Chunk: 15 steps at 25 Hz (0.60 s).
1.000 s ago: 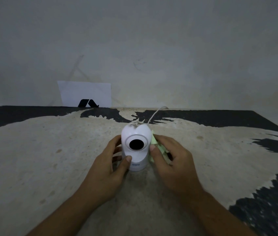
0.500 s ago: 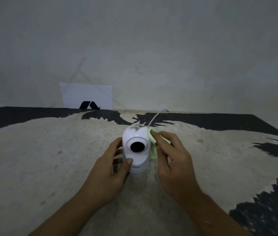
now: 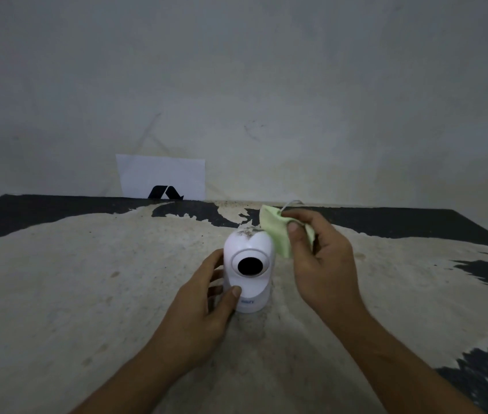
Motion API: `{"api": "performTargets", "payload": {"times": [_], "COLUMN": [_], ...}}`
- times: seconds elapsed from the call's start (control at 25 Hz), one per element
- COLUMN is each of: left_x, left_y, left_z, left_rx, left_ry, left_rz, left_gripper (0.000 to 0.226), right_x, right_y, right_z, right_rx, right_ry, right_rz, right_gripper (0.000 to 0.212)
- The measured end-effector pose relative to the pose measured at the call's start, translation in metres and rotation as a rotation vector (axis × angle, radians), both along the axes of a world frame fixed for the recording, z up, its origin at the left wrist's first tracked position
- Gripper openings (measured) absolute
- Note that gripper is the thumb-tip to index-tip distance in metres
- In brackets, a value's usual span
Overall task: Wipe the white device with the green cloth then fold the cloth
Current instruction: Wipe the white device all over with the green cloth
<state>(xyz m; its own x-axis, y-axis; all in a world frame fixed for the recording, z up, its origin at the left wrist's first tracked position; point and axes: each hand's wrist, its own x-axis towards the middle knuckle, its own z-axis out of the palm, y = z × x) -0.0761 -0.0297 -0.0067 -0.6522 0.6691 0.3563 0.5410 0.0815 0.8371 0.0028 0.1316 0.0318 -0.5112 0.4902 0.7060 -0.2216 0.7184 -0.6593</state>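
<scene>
White plastic, speckled with dark dust on its domed top, marks the white device [image 3: 248, 270] standing upright near the middle of the counter [image 3: 72, 279], its round black lens facing the camera and small blue lettering on its base. A person's left hand [image 3: 204, 306] steadies it from the left side, the grip closed around the lower body, thumb pressed on the front just above the lettering and fingers curled behind. The right hand [image 3: 320, 261] is raised just right of the device, pinching the green cloth [image 3: 275, 231] between thumb and fingers; the pale cloth hangs bunched beside the device's upper right shoulder, its lower corner close to the dome, though actual contact cannot be told. A thin white cable [image 3: 292, 203] arcs up behind the cloth toward the far edge of the counter. The counter's surface is worn pale and rough, with black patches along the far edge and at the right edge. A white sheet of paper [image 3: 162, 174] bearing a black angular logo leans against the grey wall [image 3: 266, 85] at the far edge, left of the device. Both forearms enter from the near edge.
</scene>
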Motion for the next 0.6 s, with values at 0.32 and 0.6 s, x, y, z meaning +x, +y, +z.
{"api": "performTargets", "payload": {"times": [0.32,0.6], "left_x": [-0.001,-0.002], "left_y": [0.001,0.002], "left_z": [-0.003,-0.003], "left_rx": [-0.012,0.005], "left_ry": [0.009,0.009], "left_rz": [0.027,0.023], "left_gripper": [0.046,0.045], "right_x": [-0.004,-0.001], "right_y": [0.006,-0.003], "right_z": [-0.023,-0.022], "right_rx": [0.218,0.501], "right_ry": [-0.105,-0.038], "right_rz": [0.032,-0.026], "right_gripper": [0.042,0.039]}}
